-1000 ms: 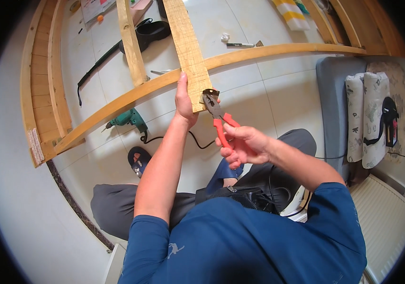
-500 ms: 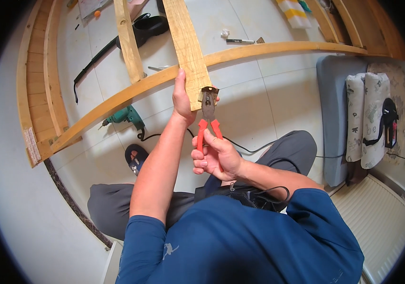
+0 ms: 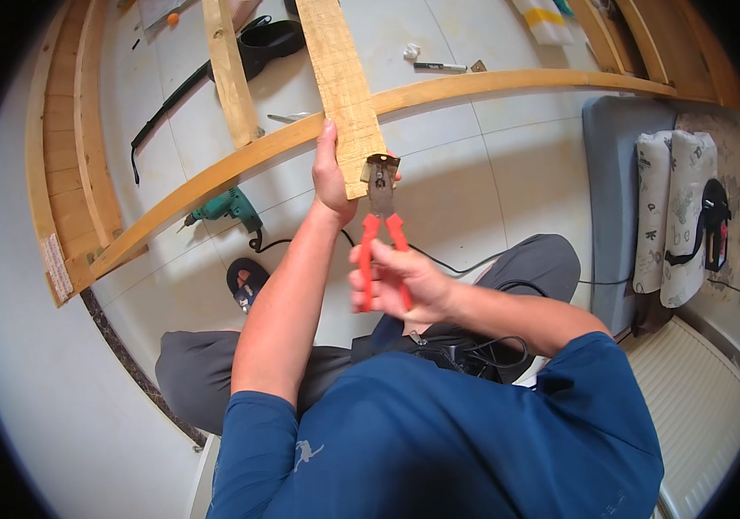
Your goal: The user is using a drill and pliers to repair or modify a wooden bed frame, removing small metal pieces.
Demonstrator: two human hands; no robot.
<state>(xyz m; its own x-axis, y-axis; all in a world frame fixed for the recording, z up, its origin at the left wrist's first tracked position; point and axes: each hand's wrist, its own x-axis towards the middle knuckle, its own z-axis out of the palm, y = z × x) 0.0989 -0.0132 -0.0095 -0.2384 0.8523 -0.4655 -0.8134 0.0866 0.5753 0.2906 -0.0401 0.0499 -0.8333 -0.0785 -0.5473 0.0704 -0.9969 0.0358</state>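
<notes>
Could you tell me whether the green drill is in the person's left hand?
No, the green drill lies on the floor, while the left hand grips the wooden plank.

Top of the wooden slat [image 3: 340, 69] runs out of frame at the upper edge, so its full length can't be told; same w/ the second slat [image 3: 230, 78] beside it. Left hand [image 3: 331, 177] wraps the slat end, fingers mostly hidden behind the wood, and what the head of the red-handled pliers [image 3: 381, 221] bites on is too small to tell. Small bits on the floor [image 3: 439, 65] are too tiny to identify, and the black cable [image 3: 474, 264] disappears behind the right forearm.
</notes>
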